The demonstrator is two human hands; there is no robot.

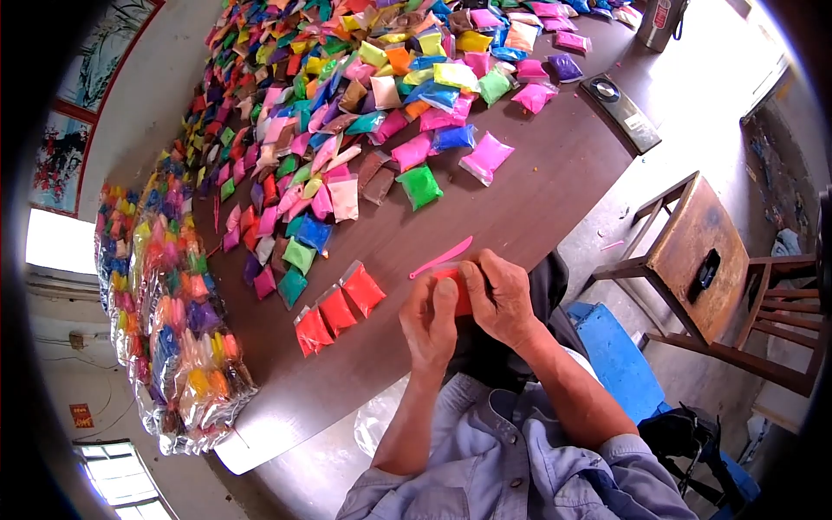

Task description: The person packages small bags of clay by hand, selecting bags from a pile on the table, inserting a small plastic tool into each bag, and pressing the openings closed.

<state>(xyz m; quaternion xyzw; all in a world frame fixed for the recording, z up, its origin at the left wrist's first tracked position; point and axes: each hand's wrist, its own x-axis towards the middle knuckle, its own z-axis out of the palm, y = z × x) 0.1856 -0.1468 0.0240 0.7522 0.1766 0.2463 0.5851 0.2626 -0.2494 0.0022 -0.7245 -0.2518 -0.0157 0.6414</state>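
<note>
Near the table edge, my left hand (429, 321) and my right hand (503, 299) are both closed on one small red packet (462, 296), thumbs on its near face. Fingers cover much of that packet. Just beyond them lies a pink plastic knife (442, 257). To the left, three red clear-wrapped packets rest in a slanting row: a lower one (312, 331), a middle one (336, 310) and an upper one (362, 289). A teal packet (293, 287) and a green packet (420, 187) lie farther off.
A big heap of coloured packets (347, 95) spreads over the far side of the brown table (520, 204). Bulging clear bags of packets (186, 329) stand at the left edge. A boxy device (620, 113), a flask (663, 22) and a wooden chair (693, 251) are to the right.
</note>
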